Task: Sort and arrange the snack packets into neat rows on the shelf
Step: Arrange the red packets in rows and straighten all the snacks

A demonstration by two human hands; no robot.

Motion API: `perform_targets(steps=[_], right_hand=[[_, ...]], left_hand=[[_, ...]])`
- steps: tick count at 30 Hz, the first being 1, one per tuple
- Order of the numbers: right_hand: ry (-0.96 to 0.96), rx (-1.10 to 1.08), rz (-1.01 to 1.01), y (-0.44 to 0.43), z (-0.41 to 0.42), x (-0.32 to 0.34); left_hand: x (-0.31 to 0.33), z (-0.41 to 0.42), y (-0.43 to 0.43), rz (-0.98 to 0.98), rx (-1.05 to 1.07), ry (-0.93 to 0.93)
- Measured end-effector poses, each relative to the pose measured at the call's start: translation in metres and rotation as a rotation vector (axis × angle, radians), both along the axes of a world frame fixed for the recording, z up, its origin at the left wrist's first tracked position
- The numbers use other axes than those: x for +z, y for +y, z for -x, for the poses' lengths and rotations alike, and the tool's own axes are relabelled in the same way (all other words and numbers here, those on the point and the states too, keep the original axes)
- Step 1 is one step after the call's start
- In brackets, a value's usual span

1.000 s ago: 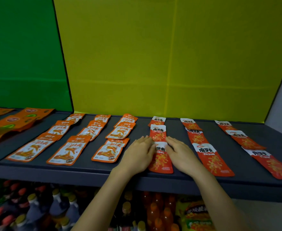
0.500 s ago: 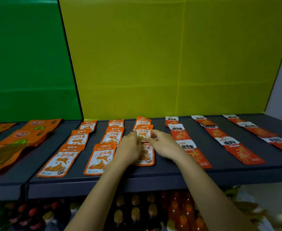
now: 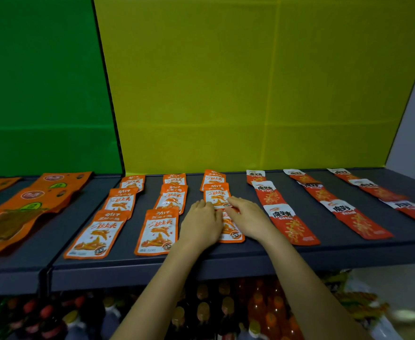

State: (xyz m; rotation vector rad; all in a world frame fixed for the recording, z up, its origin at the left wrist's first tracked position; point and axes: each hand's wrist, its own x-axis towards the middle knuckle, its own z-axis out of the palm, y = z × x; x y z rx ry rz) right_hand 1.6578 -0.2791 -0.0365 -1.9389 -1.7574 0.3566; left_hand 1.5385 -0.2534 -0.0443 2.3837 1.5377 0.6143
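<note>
Orange front packet of the third column lies at the near shelf edge. Our left hand and right hand press it, fingers flat, gripping nothing. Squaring step, we judge; next, nudge it into line.

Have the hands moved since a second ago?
Yes, the left hand and right hand shifted left, from the red row to the orange row beside it.

On the shelf, left hand and right hand lie on one packet row; two rows at 9 o'clock, three rows at 3 o'clock, bottles below.
</note>
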Motion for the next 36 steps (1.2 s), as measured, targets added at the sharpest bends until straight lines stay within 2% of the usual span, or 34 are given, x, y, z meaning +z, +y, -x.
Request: perform_targets(steps=[18, 26, 36], right_hand=[[0.107, 0.022, 0.018, -0.007, -0.006, 0.013], [0.055, -0.05, -0.098, -0.017, -0.006, 0.01], [0.207, -0.046, -0.15, -0.016, -0.006, 0.006]], left_hand=[[0.004, 0.002, -0.005, 0.029, -0.023, -0.043], [0.003, 0.002, 0.004, 0.032, -0.018, -0.085], [0.005, 0.0, 0.009, 0.001, -0.03, -0.065]])
